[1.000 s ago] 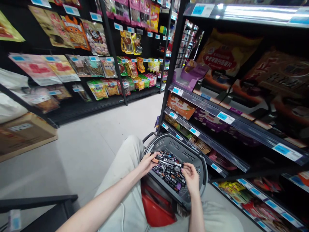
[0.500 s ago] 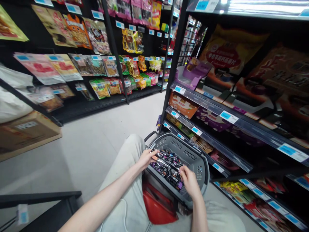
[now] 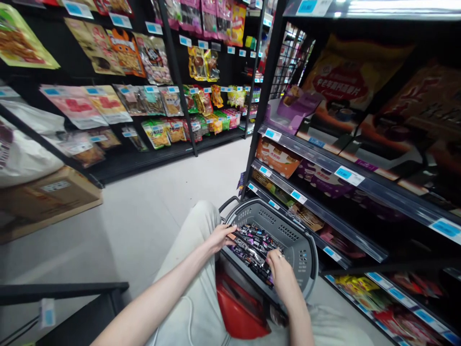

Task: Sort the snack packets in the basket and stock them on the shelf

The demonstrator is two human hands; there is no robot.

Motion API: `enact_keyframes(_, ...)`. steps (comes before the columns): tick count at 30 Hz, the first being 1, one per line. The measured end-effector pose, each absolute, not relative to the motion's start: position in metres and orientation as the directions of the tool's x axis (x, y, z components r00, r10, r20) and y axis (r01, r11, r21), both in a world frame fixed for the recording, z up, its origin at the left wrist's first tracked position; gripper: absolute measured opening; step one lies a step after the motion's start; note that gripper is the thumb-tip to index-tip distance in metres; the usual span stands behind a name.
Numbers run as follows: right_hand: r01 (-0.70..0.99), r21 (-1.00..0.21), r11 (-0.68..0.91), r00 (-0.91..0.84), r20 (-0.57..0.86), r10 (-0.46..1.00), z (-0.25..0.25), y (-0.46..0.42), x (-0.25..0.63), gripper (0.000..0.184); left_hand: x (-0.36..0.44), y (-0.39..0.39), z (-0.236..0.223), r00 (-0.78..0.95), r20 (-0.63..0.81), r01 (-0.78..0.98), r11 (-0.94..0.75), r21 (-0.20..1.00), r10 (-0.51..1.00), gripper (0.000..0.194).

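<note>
A grey shopping basket (image 3: 306,242) stands in front of my knees, with many small black and purple wrapped packets (image 3: 256,234) inside. Over its near left side, my left hand (image 3: 222,238) is closed on a shiny, slim black packet (image 3: 248,247) with an orange-brown end, thumb on top. This packet slants across the basket toward my right hand (image 3: 284,275). The right fingers are pinched together at the far end of it, above the heap; what sits between them is too small to make out.
Shelves with boxed and bagged food (image 3: 277,156) rise close on the right. A rack of hanging snack bags (image 3: 118,103) lines the back left. A cardboard box (image 3: 54,202) lies on the floor at left. Something red (image 3: 239,307) is under the basket, between my legs.
The view has shifted slightly, so everything sits a little further right. Both hands stay at the basket with nearly the same hold; the right hand has turned a little, knuckles more upward.
</note>
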State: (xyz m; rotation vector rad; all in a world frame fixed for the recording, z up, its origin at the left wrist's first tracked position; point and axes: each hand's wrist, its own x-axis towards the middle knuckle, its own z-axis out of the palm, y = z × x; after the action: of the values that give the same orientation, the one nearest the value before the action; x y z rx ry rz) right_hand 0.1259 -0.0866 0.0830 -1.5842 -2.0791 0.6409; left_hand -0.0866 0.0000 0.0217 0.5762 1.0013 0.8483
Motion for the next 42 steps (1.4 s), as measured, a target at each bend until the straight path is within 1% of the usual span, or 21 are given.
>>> enact_keyframes(3, 0.686, -0.692, 0.224, -0.287, 0.025, 0.958, 0.094, -0.090, 0.129, 0.020, -0.089, 0.000, 0.030, 0.330, -0.439, -0.337, 0.539, 0.772, 0.836, 0.025)
enact_keyframes(6, 0.556, -0.814, 0.165, -0.345, -0.046, 0.937, 0.100, -0.092, 0.133, 0.020, -0.090, -0.001, 0.037, 0.405, -0.387, -0.339, 0.529, 0.777, 0.828, 0.023)
enact_keyframes(7, 0.503, -0.855, 0.124, -0.366, -0.081, 0.927, 0.100, -0.093, 0.135, 0.020, -0.089, -0.002, 0.038, 0.424, -0.381, -0.336, 0.533, 0.777, 0.822, 0.023)
enact_keyframes(9, 0.386, -0.922, -0.006, -0.388, -0.168, 0.906, 0.097, -0.094, 0.137, 0.021, -0.089, -0.004, 0.039, 0.450, -0.377, -0.327, 0.542, 0.774, 0.810, 0.023)
enact_keyframes(11, 0.259, -0.952, -0.163, -0.378, -0.255, 0.890, 0.089, -0.094, 0.140, 0.022, -0.087, -0.006, 0.039, 0.453, -0.375, -0.327, 0.542, 0.774, 0.809, 0.025)
enact_keyframes(13, 0.138, -0.956, -0.259, -0.309, -0.290, 0.906, 0.080, -0.093, 0.143, 0.022, -0.084, -0.007, 0.039, 0.434, -0.357, -0.348, 0.520, 0.780, 0.827, 0.025)
enact_keyframes(14, 0.092, -0.959, -0.267, -0.252, -0.282, 0.926, 0.075, -0.092, 0.144, 0.021, -0.082, -0.008, 0.039, 0.422, -0.342, -0.361, 0.502, 0.786, 0.840, 0.025)
enact_keyframes(17, 0.019, -0.978, -0.208, -0.068, -0.209, 0.976, 0.064, -0.086, 0.147, 0.019, -0.077, -0.010, 0.040, 0.392, -0.300, -0.390, 0.453, 0.802, 0.870, 0.026)
enact_keyframes(21, -0.040, -0.979, -0.202, 0.033, -0.203, 0.979, 0.055, -0.082, 0.146, 0.023, -0.074, -0.011, 0.039, 0.370, -0.297, -0.398, 0.439, 0.806, 0.881, 0.028)
enact_keyframes(24, -0.051, -0.976, -0.213, 0.125, -0.218, 0.968, 0.050, -0.080, 0.143, 0.024, -0.072, -0.012, 0.035, 0.317, -0.310, -0.357, 0.415, 0.837, 0.897, 0.029)
enact_keyframes(26, -0.014, -0.981, -0.194, 0.208, -0.193, 0.959, 0.048, -0.078, 0.142, 0.024, -0.070, -0.013, 0.033, 0.251, -0.301, -0.321, 0.372, 0.871, 0.920, 0.028)
enact_keyframes(28, 0.068, -0.983, -0.169, 0.290, -0.143, 0.946, 0.046, -0.076, 0.141, 0.025, -0.067, -0.013, 0.031, 0.203, -0.304, -0.301, 0.355, 0.885, 0.931, 0.028)
enact_keyframes(31, 0.217, -0.963, -0.157, 0.356, -0.072, 0.932, 0.045, -0.074, 0.143, 0.026, -0.066, -0.013, 0.030, 0.190, -0.336, -0.287, 0.380, 0.880, 0.922, 0.027)
enact_keyframes(33, 0.294, -0.945, -0.145, 0.366, -0.028, 0.930, 0.045, -0.075, 0.147, 0.025, -0.067, -0.012, 0.030, 0.209, -0.315, -0.211, 0.357, 0.910, 0.926, 0.025)
enact_keyframes(34, 0.316, -0.939, -0.134, 0.361, -0.011, 0.932, 0.046, -0.075, 0.150, 0.024, -0.069, -0.013, 0.030, 0.250, -0.295, -0.153, 0.339, 0.928, 0.922, 0.024)
enact_keyframes(36, 0.331, -0.938, -0.108, 0.342, 0.012, 0.940, 0.047, -0.077, 0.155, 0.023, -0.072, -0.017, 0.033, 0.417, -0.276, -0.031, 0.317, 0.948, 0.866, 0.023)
enact_keyframes(37, 0.322, -0.942, -0.094, 0.328, 0.018, 0.944, 0.047, -0.077, 0.156, 0.022, -0.072, -0.020, 0.035, 0.529, -0.286, 0.025, 0.322, 0.946, 0.799, 0.025)
enact_keyframes(39, 0.279, -0.957, -0.073, 0.281, 0.009, 0.960, 0.048, -0.078, 0.155, 0.021, -0.070, -0.029, 0.039, 0.722, -0.328, 0.128, 0.349, 0.929, 0.610, 0.033)
enact_keyframes(40, 0.250, -0.966, -0.072, 0.248, -0.008, 0.969, 0.048, -0.078, 0.152, 0.021, -0.067, -0.034, 0.042, 0.781, -0.341, 0.171, 0.345, 0.923, 0.524, 0.035)
enact_keyframes(41, 0.219, -0.973, -0.076, 0.212, -0.028, 0.977, 0.047, -0.078, 0.148, 0.021, -0.064, -0.039, 0.043, 0.813, -0.342, 0.202, 0.323, 0.924, 0.471, 0.034)
enact_keyframes(42, 0.193, -0.978, -0.082, 0.184, -0.046, 0.982, 0.046, -0.077, 0.144, 0.021, -0.059, -0.043, 0.045, 0.826, -0.338, 0.222, 0.292, 0.930, 0.450, 0.029)
